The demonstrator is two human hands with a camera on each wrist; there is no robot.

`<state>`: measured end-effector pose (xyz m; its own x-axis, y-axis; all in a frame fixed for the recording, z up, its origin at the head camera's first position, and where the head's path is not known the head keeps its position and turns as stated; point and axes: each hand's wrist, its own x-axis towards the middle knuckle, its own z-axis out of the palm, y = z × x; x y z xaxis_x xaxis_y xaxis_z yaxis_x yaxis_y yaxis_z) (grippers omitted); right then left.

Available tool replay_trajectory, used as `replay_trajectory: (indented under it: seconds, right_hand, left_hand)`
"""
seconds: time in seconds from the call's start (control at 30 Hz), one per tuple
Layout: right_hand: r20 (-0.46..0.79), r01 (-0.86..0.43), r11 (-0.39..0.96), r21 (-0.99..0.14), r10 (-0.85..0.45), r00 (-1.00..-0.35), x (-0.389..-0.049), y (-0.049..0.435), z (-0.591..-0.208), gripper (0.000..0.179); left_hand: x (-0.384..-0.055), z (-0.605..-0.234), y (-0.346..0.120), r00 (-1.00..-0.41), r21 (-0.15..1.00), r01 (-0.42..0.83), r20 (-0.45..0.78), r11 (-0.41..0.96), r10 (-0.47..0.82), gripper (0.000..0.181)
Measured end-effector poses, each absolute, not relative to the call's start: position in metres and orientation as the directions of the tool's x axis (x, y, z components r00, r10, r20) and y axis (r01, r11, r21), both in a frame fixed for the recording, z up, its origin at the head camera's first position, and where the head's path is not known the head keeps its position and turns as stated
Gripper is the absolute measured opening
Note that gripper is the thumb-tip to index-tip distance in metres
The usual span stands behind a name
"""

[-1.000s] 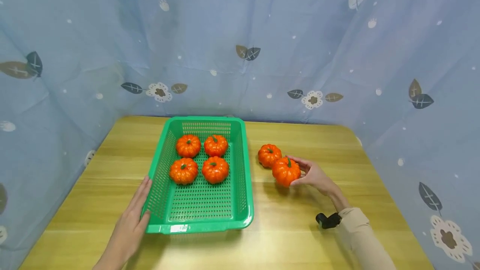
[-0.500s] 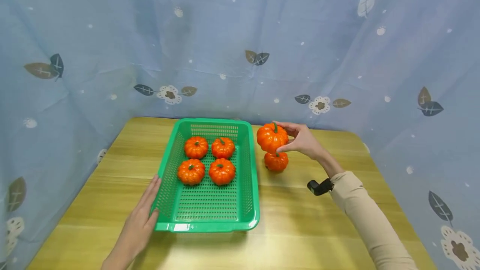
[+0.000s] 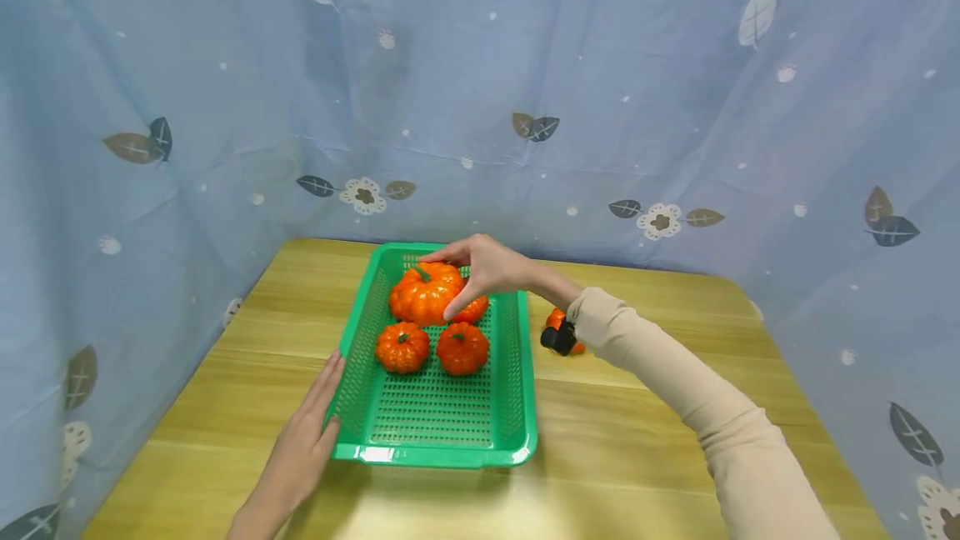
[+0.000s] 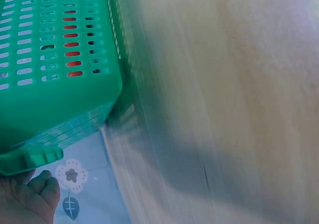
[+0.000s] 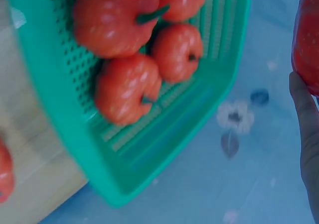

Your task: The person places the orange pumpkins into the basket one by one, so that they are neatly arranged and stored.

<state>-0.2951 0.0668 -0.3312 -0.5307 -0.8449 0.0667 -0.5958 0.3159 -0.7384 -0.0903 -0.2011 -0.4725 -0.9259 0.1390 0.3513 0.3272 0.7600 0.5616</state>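
My right hand (image 3: 491, 265) holds an orange toy pumpkin (image 3: 427, 297) with a green stem, thumb on its near side and fingers on its far side, above the back of a green plastic basket (image 3: 528, 407). Below it sit several more pumpkins; one front pumpkin (image 3: 462, 348) shows fully, while the held one hides much of the back row. The right wrist view shows the held pumpkin (image 5: 306, 45) at its right edge. My left hand (image 3: 300, 444) rests along the basket's left rim with straight fingers; in the left wrist view the hand (image 4: 30, 199) is beneath the rim.
Right of the basket, another pumpkin (image 3: 557, 319) lies on the wooden table (image 3: 637, 457), largely hidden behind the black wrist camera (image 3: 559, 338). A blue patterned curtain (image 3: 450, 65) hangs behind and at the sides.
My right hand has lifted the pumpkin from beside the other one on the table and carried it left over the basket. The left hand stays at the rim; the head view has shifted slightly.
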Motion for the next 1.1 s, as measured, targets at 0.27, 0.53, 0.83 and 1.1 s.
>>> replay_trajectory:
  seconds: [0.27, 0.53, 0.83, 1.1]
  right_hand:
    - [-0.120, -0.725, 0.326, -0.607, -0.939, -0.322, -0.281, 0.016, -0.352, 0.078]
    - [-0.237, -0.757, 0.361, -0.545, -0.932, -0.274, -0.268, 0.001, -0.379, 0.076]
    - [-0.237, -0.770, 0.372, -0.518, -0.928, -0.289, -0.254, -0.003, -0.402, 0.074]
    - [-0.192, -0.770, 0.329, -0.547, -0.944, -0.267, -0.244, -0.003, -0.427, 0.069]
  left_hand:
    - [-0.093, -0.472, -0.197, -0.933, 0.561, 0.311, 0.336, 0.767, 0.132, 0.077]
    - [-0.092, -0.470, -0.198, -0.941, 0.563, 0.294, 0.310, 0.772, 0.132, 0.079]
    - [-0.088, -0.471, -0.201, -0.947, 0.557, 0.266, 0.303, 0.787, 0.107, 0.077]
    - [-0.087, -0.473, -0.201, -0.947, 0.555, 0.258, 0.307, 0.791, 0.094, 0.076]
